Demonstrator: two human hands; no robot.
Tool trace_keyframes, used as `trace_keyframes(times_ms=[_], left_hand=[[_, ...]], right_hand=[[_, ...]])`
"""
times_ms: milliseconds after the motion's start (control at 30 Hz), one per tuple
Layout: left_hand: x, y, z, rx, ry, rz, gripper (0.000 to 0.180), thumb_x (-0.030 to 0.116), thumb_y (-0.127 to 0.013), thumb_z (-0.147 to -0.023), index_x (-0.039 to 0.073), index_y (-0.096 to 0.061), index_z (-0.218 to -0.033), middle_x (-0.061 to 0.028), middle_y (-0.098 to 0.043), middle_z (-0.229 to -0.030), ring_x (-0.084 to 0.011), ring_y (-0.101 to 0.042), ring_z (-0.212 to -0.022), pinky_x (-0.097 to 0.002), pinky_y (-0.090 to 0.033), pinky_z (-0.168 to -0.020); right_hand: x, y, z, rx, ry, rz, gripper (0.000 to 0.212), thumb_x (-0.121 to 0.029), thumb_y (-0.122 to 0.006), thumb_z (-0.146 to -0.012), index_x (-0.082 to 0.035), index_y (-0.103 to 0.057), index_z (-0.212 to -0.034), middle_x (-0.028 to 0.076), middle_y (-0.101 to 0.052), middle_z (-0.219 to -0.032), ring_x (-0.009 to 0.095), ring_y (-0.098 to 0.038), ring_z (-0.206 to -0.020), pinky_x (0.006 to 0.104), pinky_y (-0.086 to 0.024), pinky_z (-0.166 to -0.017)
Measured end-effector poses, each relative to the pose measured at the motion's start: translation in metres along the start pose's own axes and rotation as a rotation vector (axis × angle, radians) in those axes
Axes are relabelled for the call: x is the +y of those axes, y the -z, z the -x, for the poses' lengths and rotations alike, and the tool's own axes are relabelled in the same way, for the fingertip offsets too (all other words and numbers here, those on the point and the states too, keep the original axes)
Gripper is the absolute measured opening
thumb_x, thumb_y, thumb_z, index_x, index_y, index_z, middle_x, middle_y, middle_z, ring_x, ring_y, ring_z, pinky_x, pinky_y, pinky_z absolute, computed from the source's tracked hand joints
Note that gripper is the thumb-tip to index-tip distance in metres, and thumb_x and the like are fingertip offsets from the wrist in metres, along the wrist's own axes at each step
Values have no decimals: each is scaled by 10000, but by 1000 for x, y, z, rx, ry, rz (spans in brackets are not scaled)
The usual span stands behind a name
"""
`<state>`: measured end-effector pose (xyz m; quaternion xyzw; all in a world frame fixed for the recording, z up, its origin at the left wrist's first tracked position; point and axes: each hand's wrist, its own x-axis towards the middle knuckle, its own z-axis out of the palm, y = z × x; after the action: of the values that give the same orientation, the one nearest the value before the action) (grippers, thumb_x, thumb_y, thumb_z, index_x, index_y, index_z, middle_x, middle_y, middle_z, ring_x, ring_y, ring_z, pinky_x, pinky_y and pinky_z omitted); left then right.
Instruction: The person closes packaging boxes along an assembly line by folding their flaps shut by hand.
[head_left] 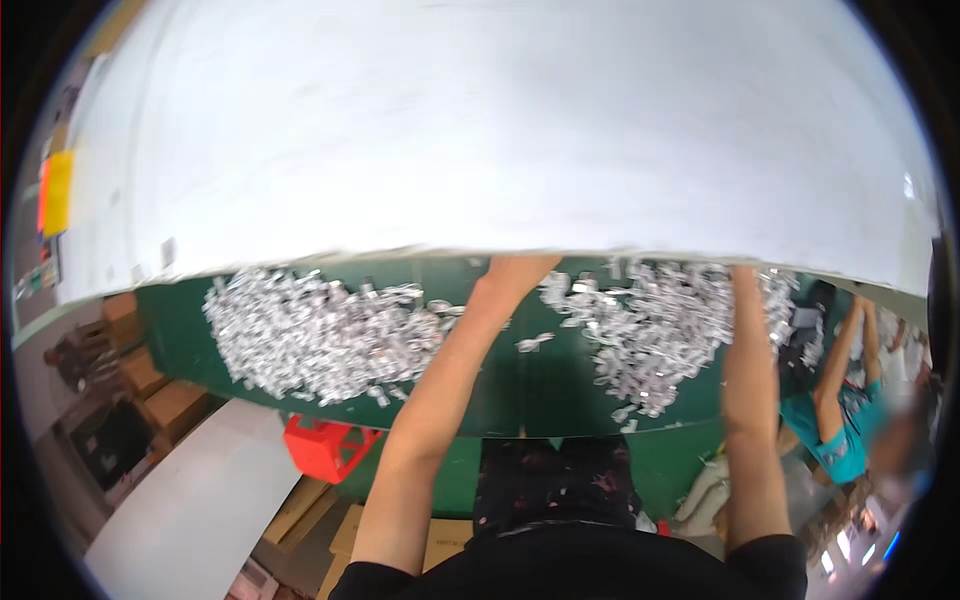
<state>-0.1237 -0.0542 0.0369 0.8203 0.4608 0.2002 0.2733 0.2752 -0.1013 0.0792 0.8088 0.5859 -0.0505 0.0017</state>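
Two heaps of small, shiny silvery-white pieces lie on a dark green tabletop; their exact kind is too small and blurred to tell. The left heap spreads to the left of my left arm, and the right heap lies mostly between my arms. Only the back of my left hand shows at the lower edge of a large white panel; its fingers are hidden behind it. My right forearm reaches past the right heap to the same edge, where the panel hides the hand. What either hand holds or touches cannot be seen.
A red plastic stool or crate stands below the table's near left edge. Cardboard boxes are at the left, beside a pale board. On the right, another person in a teal shirt reaches over the table.
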Motion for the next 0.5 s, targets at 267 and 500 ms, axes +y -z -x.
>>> trace_keyframes(times_ms=[267, 500], left_hand=[[10, -46, 6, 64, 17, 272, 274, 193, -711, -963, 18, -753, -1170, -233, -753, -1171, -425, -696, -1118, -525, -556, -975], [-8, 12, 14, 15, 126, 322, 264, 174, -704, -955, 13, -749, -1161, -229, -756, -1156, -410, -703, -1109, -514, -557, -970]], right_hand=[[-171, -48, 66, -127, 357, -445, 235, -270, -667, -971, -80, -783, -1046, 235, -755, -1049, 426, -687, -1143, 557, -480, -1092], [-98, -52, 60, 5, 82, -523, 269, -266, -656, -999, -65, -775, -1132, 232, -749, -1123, 400, -674, -1191, 530, -472, -1120]])
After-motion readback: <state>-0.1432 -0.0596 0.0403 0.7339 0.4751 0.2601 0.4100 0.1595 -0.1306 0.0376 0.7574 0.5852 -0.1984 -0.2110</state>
